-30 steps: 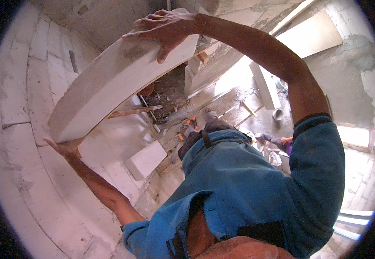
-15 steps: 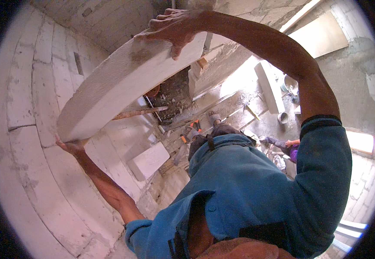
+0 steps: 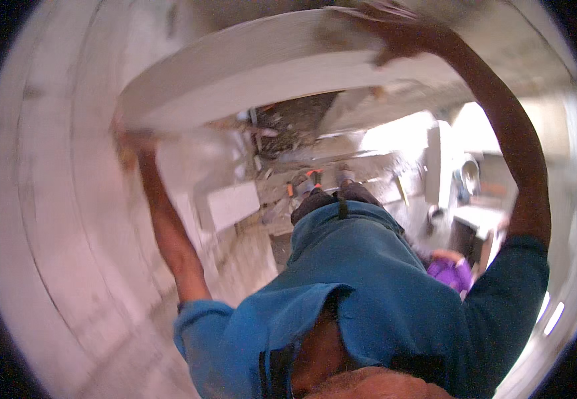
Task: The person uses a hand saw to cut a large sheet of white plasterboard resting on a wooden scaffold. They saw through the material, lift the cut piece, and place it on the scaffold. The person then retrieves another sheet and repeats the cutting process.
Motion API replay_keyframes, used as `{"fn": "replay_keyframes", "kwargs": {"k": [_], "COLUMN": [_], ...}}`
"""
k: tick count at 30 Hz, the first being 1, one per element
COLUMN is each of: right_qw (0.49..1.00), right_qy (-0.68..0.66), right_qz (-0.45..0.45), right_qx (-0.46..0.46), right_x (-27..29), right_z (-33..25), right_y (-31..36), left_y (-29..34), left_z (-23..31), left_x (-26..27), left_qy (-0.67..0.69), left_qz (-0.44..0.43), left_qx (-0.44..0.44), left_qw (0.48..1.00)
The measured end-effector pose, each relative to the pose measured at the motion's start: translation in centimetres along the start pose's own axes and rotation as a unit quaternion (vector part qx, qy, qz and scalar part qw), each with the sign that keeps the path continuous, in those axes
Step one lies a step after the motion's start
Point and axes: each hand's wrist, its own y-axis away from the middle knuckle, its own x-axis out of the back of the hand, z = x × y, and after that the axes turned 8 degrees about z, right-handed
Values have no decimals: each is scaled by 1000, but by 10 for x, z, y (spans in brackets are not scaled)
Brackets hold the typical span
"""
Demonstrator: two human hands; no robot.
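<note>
A long white aerated concrete block spans the upper part of the head view, held up in front of me by both hands. My left hand is blurred and grips the block's left end from below. At the other end, my right hand lies over the block's upper right part, thumb down its near face and fingers over its top. Motion smears the fingers of both hands. The far side of the block is hidden.
A wall of pale blocks rises on the left. A smaller white block lies below my left forearm. Rubble lies beyond my feet. A person in purple is low on the right, near an upright white slab and a bucket.
The block has swung from a steep slant to a more level position, and both hands have moved rightward in the view with it. The whole scene has shifted and blurred.
</note>
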Motion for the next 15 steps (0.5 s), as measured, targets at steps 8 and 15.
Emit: {"fn": "replay_keyframes", "kwargs": {"k": [8,15], "right_qw": [992,990], "right_qy": [27,-29], "right_qz": [114,137], "right_qx": [-39,-33], "right_x": [-36,-32], "right_z": [-33,-54], "right_y": [-14,-30], "left_y": [13,146], "left_z": [-4,-66], "left_x": [-1,43], "left_qy": [-32,185], "left_qz": [-3,389], "left_qx": [-89,17], "left_qw": [996,903]}}
